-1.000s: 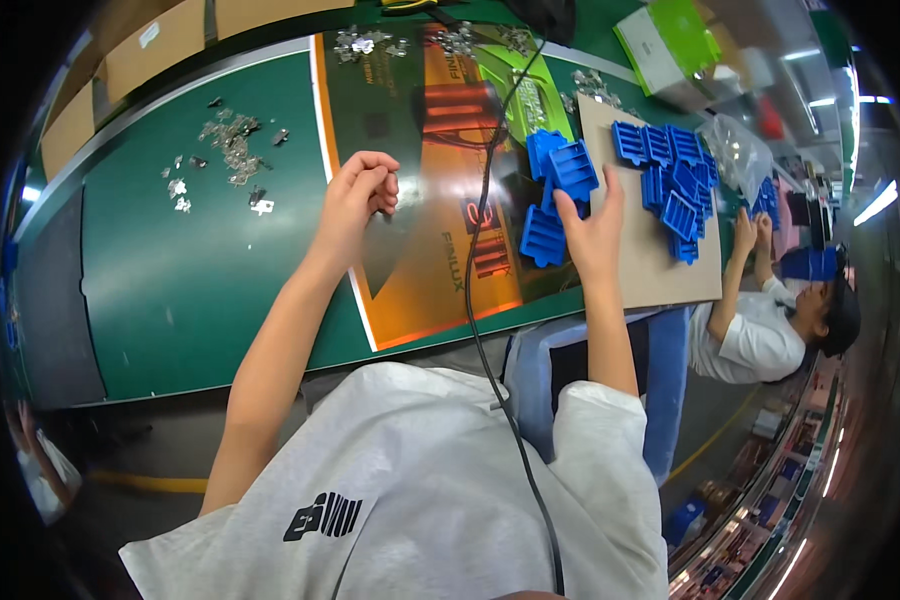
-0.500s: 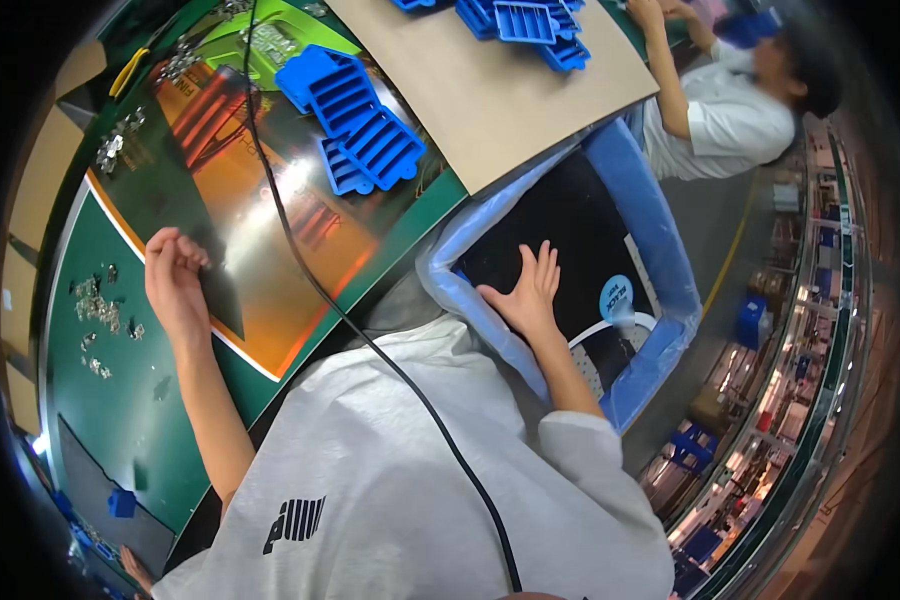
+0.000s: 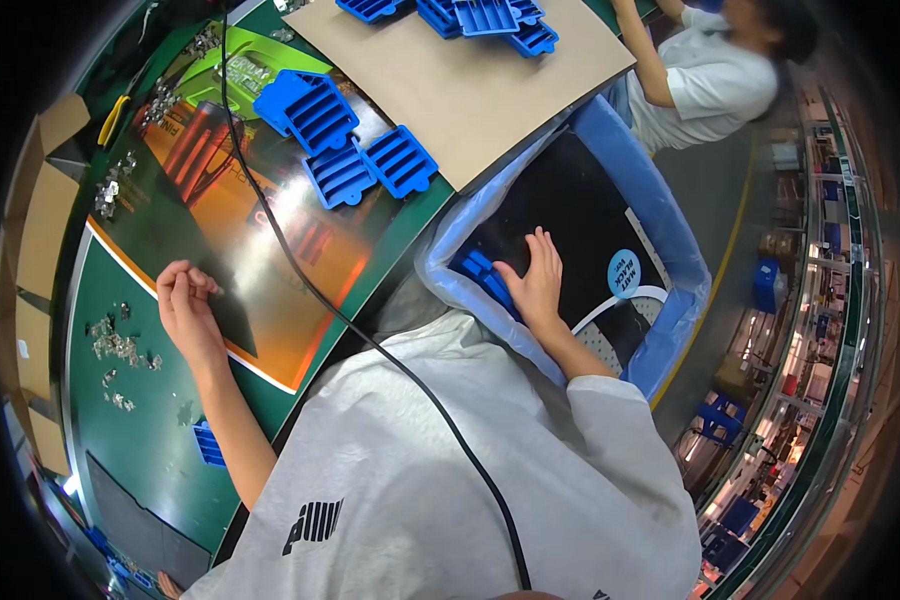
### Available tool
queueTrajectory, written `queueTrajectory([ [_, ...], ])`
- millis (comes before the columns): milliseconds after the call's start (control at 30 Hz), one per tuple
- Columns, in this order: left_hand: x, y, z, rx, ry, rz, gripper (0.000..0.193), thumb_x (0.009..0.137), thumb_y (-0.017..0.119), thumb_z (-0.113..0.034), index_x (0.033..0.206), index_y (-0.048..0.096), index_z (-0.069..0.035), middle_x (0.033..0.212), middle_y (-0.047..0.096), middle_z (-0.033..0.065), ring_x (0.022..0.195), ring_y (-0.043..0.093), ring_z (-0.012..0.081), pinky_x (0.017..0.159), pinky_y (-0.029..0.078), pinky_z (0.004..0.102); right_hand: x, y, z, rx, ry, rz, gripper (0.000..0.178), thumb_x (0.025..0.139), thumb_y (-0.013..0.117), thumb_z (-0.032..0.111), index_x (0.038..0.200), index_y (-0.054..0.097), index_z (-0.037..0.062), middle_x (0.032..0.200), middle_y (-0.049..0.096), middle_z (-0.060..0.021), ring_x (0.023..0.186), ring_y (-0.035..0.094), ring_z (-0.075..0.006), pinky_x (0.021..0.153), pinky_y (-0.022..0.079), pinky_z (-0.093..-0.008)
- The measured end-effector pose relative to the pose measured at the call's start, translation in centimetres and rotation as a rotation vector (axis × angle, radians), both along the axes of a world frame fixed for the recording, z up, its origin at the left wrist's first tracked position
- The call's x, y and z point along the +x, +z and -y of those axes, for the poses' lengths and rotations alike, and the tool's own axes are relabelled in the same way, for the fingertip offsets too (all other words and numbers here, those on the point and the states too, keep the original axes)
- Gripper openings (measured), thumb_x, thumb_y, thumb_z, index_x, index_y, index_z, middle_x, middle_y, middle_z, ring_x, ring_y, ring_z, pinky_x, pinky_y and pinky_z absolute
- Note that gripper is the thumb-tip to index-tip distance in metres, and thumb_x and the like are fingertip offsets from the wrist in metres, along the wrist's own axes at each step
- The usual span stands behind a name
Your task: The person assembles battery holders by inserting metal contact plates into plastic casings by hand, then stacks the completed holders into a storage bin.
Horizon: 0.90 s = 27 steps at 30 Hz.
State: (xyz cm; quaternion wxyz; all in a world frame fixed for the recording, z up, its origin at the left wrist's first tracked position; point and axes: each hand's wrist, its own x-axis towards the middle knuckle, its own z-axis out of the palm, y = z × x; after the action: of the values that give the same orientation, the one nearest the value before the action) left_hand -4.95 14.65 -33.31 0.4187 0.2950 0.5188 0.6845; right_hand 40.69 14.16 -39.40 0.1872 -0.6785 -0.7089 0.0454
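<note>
My right hand (image 3: 537,283) reaches into a bin lined with blue plastic (image 3: 654,170). Its fingers are stretched and its thumb stands apart, close to blue slotted trays (image 3: 483,272) at the bin's near-left wall. It grips nothing. My left hand (image 3: 187,312) hovers or rests at the edge of a glossy orange and black printed sheet (image 3: 260,215), fingers loosely bent, nothing visible in them. Several blue slotted trays (image 3: 338,176) lie on that sheet, overlapping in part. Another blue tray (image 3: 208,444) lies on the green table beside my left forearm.
Small metal parts (image 3: 116,342) lie on the green table (image 3: 150,400). A green tray (image 3: 260,55) holds more. Further blue trays (image 3: 487,16) sit on a brown board (image 3: 450,90). A black cable (image 3: 300,265) crosses in front. A co-worker (image 3: 705,85) is beyond the bin.
Blue trays now show in the bin by my right hand. On the sheet, the trays have spread apart. The blue tray at lower left has come nearer my left forearm. The view has shifted slightly.
</note>
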Motion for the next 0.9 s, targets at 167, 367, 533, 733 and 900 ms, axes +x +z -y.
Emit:
queueTrajectory([
  [167, 0.0, 0.1, -0.2, 0.002, -0.01, 0.052, 0.014, 0.096, 0.045, -0.01, 0.103, 0.052, -0.001, 0.08, 0.052, 0.0049, 0.072, 0.051, 0.0142, 0.069, 0.044, 0.0262, 3.3, 6.0, 0.4, -0.003, -0.179, -0.437, 0.056, 0.081, 0.069, 0.014, 0.128, 0.044, -0.0022, 0.123, 0.054, -0.0183, 0.113, 0.053, -0.0269, 0.098, 0.04, -0.0337],
  [367, 0.4, 0.4, 0.0, -0.049, 0.032, 0.028, 0.014, 0.096, 0.045, -0.01, 0.103, 0.053, -0.001, 0.08, 0.052, 0.0049, 0.071, 0.05, 0.0129, 0.068, 0.044, 0.0256, 8.8, 21.5, 2.0, 0.206, -0.273, -0.489, 0.05, 0.09, 0.059, 0.025, 0.129, 0.041, -0.0016, 0.12, 0.053, -0.0106, 0.111, 0.05, -0.0206, 0.098, 0.038, -0.033],
  [533, -0.1, -0.4, -0.4, -0.009, 0.012, 0.065, 0.015, 0.096, 0.044, -0.011, 0.103, 0.053, -0.001, 0.08, 0.052, 0.0043, 0.07, 0.049, 0.0117, 0.066, 0.043, 0.0246, 10.7, 31.2, 5.1, 0.601, -0.313, -0.696, 0.056, 0.094, 0.052, 0.038, 0.132, 0.038, -0.0001, 0.127, 0.049, -0.0115, 0.114, 0.049, -0.023, 0.097, 0.04, -0.0374],
  [733, -0.4, 0.5, -0.4, -0.03, 0.056, 0.018, 0.014, 0.095, 0.048, -0.015, 0.099, 0.056, -0.004, 0.076, 0.053, 0.0006, 0.068, 0.049, 0.008, 0.064, 0.041, 0.0214, 5.7, 36.4, 1.6, 0.966, -0.223, -0.835, 0.058, 0.095, 0.044, 0.043, 0.134, 0.039, 0.0004, 0.134, 0.046, -0.0146, 0.121, 0.045, -0.0271, 0.103, 0.036, -0.0403],
  [900, 1.0, 1.5, 1.4, -0.053, 0.011, 0.116, 0.013, 0.092, 0.052, -0.018, 0.099, 0.056, -0.007, 0.075, 0.055, 0.0007, 0.067, 0.053, 0.0091, 0.064, 0.044, 0.022, 0.8, 35.0, -8.9, 0.689, 0.247, -1.251, 0.058, 0.095, 0.043, 0.043, 0.134, 0.039, 0.0006, 0.134, 0.046, -0.0146, 0.121, 0.045, -0.0274, 0.103, 0.036, -0.0407],
])
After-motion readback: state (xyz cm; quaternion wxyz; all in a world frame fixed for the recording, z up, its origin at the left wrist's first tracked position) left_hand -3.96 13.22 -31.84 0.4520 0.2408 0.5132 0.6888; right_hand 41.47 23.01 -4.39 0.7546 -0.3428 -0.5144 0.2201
